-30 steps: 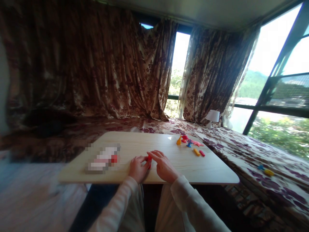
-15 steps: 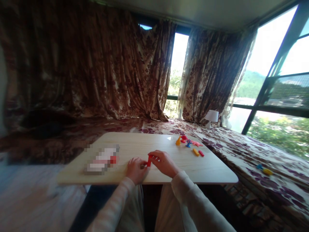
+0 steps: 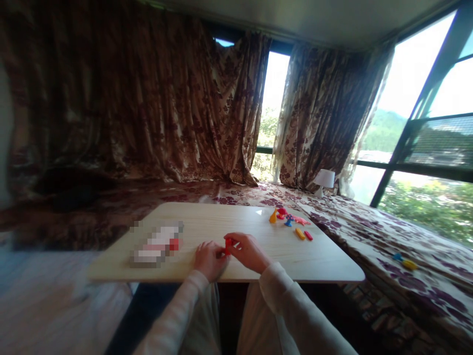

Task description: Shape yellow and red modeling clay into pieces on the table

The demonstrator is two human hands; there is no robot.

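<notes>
Low over the near middle of the table, my two hands meet on a small red piece (image 3: 228, 246). It stands roughly upright, and its exact kind cannot be made out. My left hand (image 3: 210, 259) rests at the tabletop, its thumb and fingers closed on the piece's left side. From the right, my right hand (image 3: 247, 250) pinches the upper part between thumb and fingers. Fingers cover part of the piece. A yellow bar (image 3: 300, 234) and a pink bar (image 3: 308, 235) lie to the right of my hands.
At the table's (image 3: 207, 217) far right stand a yellow cone-shaped piece (image 3: 273, 216), a red piece (image 3: 282, 213), a blue figure (image 3: 288, 221) and a pink animal shape (image 3: 302, 221). A pixelated item (image 3: 157, 245) lies left. A white lamp (image 3: 325, 178) and blue-yellow object (image 3: 408, 265) sit beyond.
The red piece shows a slightly different outline, now narrower in the middle. My right hand has shifted slightly left and down; my left hand stays nearly in place.
</notes>
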